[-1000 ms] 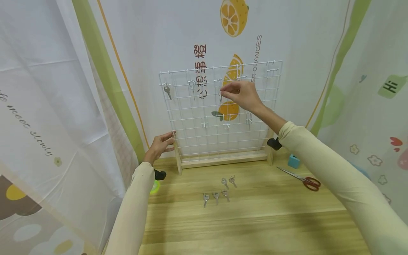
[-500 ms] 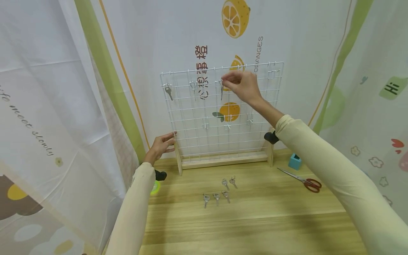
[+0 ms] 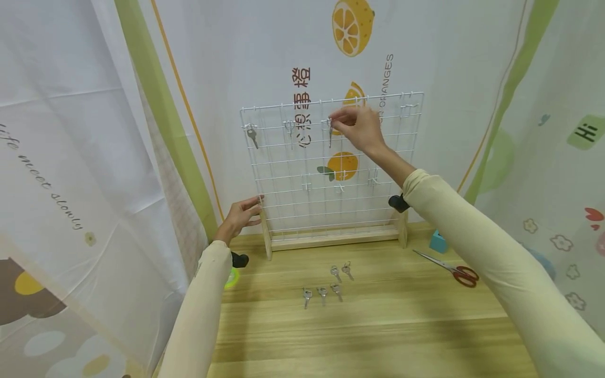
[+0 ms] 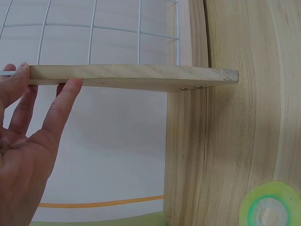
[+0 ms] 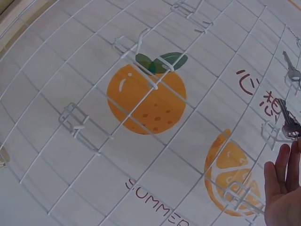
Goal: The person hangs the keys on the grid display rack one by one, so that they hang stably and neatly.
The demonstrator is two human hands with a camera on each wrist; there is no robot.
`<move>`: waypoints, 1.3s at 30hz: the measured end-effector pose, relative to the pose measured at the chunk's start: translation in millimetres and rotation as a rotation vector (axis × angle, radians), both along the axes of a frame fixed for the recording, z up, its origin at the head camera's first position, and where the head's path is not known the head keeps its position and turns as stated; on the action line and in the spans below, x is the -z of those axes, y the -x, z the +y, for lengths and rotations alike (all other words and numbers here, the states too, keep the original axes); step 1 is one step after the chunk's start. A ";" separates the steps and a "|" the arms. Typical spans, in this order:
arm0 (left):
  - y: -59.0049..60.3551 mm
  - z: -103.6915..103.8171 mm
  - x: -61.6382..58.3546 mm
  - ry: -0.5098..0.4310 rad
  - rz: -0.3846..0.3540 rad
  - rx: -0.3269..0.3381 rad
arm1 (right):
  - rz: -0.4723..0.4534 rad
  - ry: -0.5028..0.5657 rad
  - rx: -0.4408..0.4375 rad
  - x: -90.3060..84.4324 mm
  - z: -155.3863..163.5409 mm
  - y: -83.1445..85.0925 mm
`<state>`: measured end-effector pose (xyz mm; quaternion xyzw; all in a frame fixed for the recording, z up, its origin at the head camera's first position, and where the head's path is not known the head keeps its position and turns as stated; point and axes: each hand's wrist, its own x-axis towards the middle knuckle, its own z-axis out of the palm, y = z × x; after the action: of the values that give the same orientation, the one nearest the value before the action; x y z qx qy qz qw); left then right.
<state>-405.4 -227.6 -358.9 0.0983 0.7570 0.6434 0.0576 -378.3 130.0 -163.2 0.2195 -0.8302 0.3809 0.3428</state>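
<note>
A white wire grid rack [image 3: 288, 197] with wooden side posts stands upright on the table. My left hand [image 3: 242, 216] holds its left wooden post [image 4: 127, 74], with fingertips on the post's edge and face in the left wrist view. My right hand [image 3: 360, 127] pinches a key [image 3: 330, 137] near its top, right at a white hook [image 3: 325, 123] in the upper row. In the right wrist view this key [image 5: 290, 127] shows just above the fingertips. One key [image 3: 252, 137] hangs at the upper left, and another [image 3: 291, 137] hangs edge-on beside it.
Several loose keys [image 3: 323, 294] lie on the table [image 3: 368, 336] before the rack. To the right are red-handled scissors [image 3: 451, 269] and a small blue box [image 3: 438, 242]. A roll of green tape [image 4: 268, 207] lies at left. More white hooks [image 3: 340, 188] sit lower on the grid.
My right hand has raised the key from below the hook up to it, then held nearly still there. The left hand stays on the post.
</note>
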 end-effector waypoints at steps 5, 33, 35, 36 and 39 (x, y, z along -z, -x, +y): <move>3.9 2.0 4.2 -0.002 0.012 0.003 | -0.015 -0.003 0.013 4.8 -1.0 4.8; 6.1 0.2 1.3 0.026 0.023 -0.010 | -0.074 -0.094 -0.133 54.0 21.5 -21.5; 6.3 0.8 0.0 0.042 0.038 -0.014 | -0.072 -0.117 -0.144 63.0 24.5 -25.5; 6.3 1.1 -0.7 0.049 0.045 -0.015 | -0.074 -0.127 -0.150 67.8 25.9 -27.0; 6.4 1.3 -2.1 0.064 0.061 -0.020 | -0.088 -0.152 -0.170 82.3 29.3 -31.3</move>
<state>-411.8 -226.3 -356.8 0.1083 0.7797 0.6160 0.0312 -347.0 159.3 -245.5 0.2974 -0.8494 0.3538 0.2547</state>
